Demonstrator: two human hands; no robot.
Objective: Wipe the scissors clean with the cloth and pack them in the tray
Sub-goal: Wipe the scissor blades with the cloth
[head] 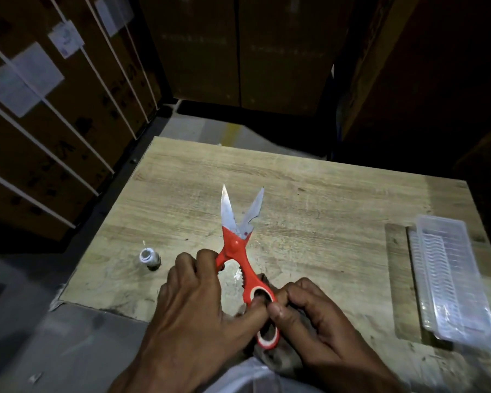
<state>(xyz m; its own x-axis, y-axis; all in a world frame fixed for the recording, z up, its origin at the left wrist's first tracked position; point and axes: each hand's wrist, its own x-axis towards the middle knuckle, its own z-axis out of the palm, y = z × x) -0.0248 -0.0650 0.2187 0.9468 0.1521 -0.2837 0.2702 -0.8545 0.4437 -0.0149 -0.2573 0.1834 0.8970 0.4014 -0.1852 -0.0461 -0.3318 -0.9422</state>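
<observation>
Red-handled scissors [240,242] are held over the wooden table [323,199], blades spread apart and pointing away from me. My left hand [193,302] grips the left handle, its thumb reaching the lower finger ring. My right hand [315,316] pinches that ring together with a dark brown cloth [278,361], which bunches under the handles near the table's front edge. A clear plastic tray [454,282] lies at the right side of the table, apart from both hands.
A small bottle with a white top [150,259] stands on the table left of my left hand. Strapped cardboard boxes [54,109] rise to the left and behind. The floor [26,321] drops away at the table's left edge.
</observation>
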